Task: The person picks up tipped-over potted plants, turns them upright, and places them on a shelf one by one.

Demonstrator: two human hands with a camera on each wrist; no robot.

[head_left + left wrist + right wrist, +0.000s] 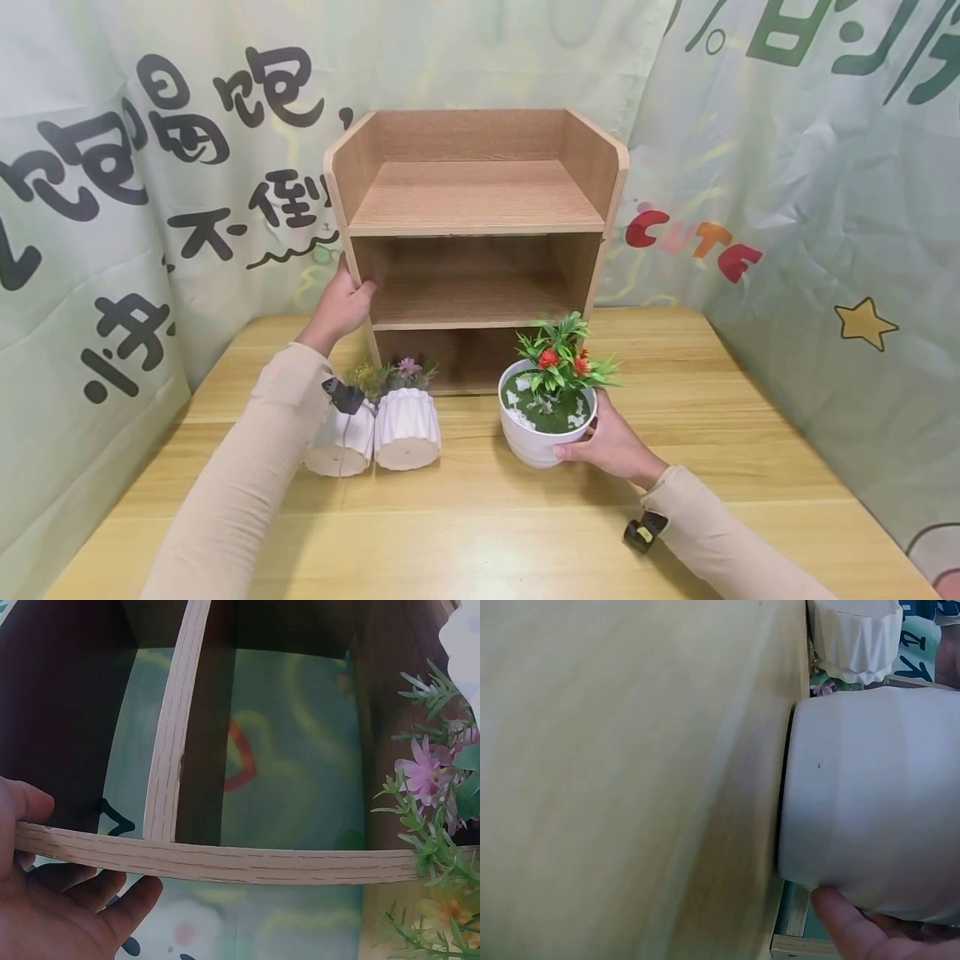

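Note:
A wooden shelf unit (pixel 476 197) stands on the table. My left hand (pixel 343 302) grips its left side panel; in the left wrist view the thumb lies on one face of the panel edge (pixel 247 861) and the fingers on the other. On the right, my right hand (pixel 611 442) holds a white pot (pixel 536 446) with a green plant (pixel 558 358) bearing red flowers. The right wrist view shows the pot's base at or just above the tabletop; I cannot tell which. The right hand's other fingers are partly hidden behind the pot.
Two small white fluted pots, one (pixel 341 446) with yellow flowers and one (pixel 408 427) with pink flowers, lie tipped before the shelf unit's left side, bases toward me. Printed cloth (pixel 795 217) hangs around the wooden table (pixel 465 533). Each wrist wears a black camera.

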